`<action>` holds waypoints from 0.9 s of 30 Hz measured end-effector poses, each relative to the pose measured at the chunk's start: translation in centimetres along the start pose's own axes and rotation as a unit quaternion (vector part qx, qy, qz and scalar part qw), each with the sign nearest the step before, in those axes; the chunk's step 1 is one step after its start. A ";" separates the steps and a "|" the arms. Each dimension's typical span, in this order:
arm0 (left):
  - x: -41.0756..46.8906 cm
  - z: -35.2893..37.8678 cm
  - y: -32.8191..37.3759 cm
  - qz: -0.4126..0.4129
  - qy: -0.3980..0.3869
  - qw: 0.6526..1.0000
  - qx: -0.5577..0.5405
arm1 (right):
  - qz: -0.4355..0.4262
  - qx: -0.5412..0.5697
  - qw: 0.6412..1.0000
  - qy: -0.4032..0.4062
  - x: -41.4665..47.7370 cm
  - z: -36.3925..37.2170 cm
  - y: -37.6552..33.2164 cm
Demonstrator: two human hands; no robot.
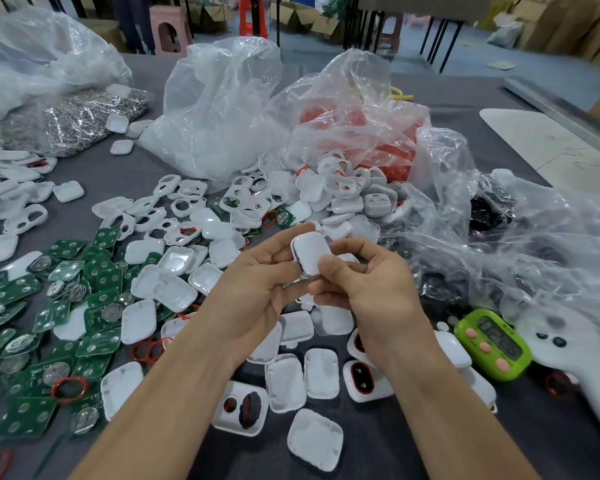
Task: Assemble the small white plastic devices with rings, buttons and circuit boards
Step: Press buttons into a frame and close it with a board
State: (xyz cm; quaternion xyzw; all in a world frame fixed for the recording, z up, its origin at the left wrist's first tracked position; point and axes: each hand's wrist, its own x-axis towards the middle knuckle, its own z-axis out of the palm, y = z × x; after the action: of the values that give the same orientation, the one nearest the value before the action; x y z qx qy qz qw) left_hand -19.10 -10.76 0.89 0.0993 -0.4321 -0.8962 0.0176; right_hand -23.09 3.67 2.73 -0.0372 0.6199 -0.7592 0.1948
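Both hands were up above the gray table (413,452), and they held one small white device (310,252) between them. The left hand (257,282) gripped it from the left side with bent fingers. The right hand (368,285) pinched it, with the thumb (328,265) pressed on its lower corner and the other fingers curled behind it. The device was a smooth white square with round corners, tilted a bit, and a thin dark line showed along its left edge. It did not touch the table. Under the hands lay many white shells (174,289), some face up and some face down. To the left was a big heap of green circuit boards (32,344) with round silver spots, and a red ring (70,388) lay on top of them. Farther back were white frames (184,206) with holes in them. Between the two wrists lay a white piece (362,379) with a red ring and black buttons in it. On the right sat a green timer (492,344) with pink buttons, next to a white handle thing (582,355). At the back stood clear plastic bags (222,109). Close by were a bag of red parts (371,133) and, far to the left, a bag of silver bits (77,123).
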 end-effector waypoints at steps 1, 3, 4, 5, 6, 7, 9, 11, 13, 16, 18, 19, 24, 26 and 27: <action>0.0 0.0 0.0 0.000 0.000 1.000 0.003 | 0.002 -0.002 1.000 0.000 0.0 0.0 0.0; 0.0 0.0 0.0 0.001 0.003 1.000 0.009 | 0.006 -0.007 1.000 0.004 0.0 0.1 0.1; -0.1 0.0 -0.1 0.001 0.004 1.000 0.012 | 0.008 -0.008 1.000 0.007 0.0 0.1 0.1; -0.1 0.0 0.0 0.000 0.005 1.000 0.017 | 0.010 -0.009 1.000 0.012 0.1 0.1 0.1; -0.2 -0.1 -0.1 -0.002 0.005 1.000 0.022 | 0.013 -0.010 1.000 0.018 0.0 0.1 0.1; -0.2 -0.1 0.0 -0.005 0.005 1.000 0.027 | 0.015 -0.010 1.000 0.024 0.0 0.2 0.1; -0.3 -0.2 0.0 -0.010 0.006 0.999 0.036 | 0.020 -0.011 0.999 0.035 0.0 0.3 0.1; -0.3 -0.3 0.0 -0.012 0.015 0.999 0.048 | 0.023 -0.019 0.999 0.042 0.1 0.3 0.1; -0.3 -0.3 0.0 -0.010 0.029 0.998 0.059 | 0.024 -0.028 0.998 0.045 0.1 0.4 0.1; -0.3 -0.2 -0.1 -0.010 0.033 0.997 0.062 | 0.025 -0.042 0.998 0.045 0.2 0.3 0.1; -0.3 -0.1 0.0 -0.012 0.030 0.998 0.058 | 0.014 -0.076 0.996 0.044 0.2 0.1 0.0; -0.3 0.0 0.0 -0.012 0.030 0.998 0.056 | 0.001 -0.104 0.994 0.046 0.3 0.0 -0.1; -0.5 0.4 0.1 0.004 0.042 0.997 0.058 | -0.108 -0.272 0.951 0.096 0.0 0.1 0.4; -0.5 0.4 0.2 0.004 0.055 0.997 0.063 | -0.136 -0.298 0.938 0.116 -0.1 0.3 0.6; -0.4 0.4 0.2 0.004 0.059 0.996 0.067 | -0.148 -0.301 0.934 0.123 -0.1 0.4 0.7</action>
State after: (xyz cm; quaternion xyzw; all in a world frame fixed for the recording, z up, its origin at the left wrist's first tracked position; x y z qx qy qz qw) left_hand -18.75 -10.55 1.30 0.1512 -0.4901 -0.8576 0.0393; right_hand -22.72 3.22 2.19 -0.0914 0.8263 -0.5555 -0.0180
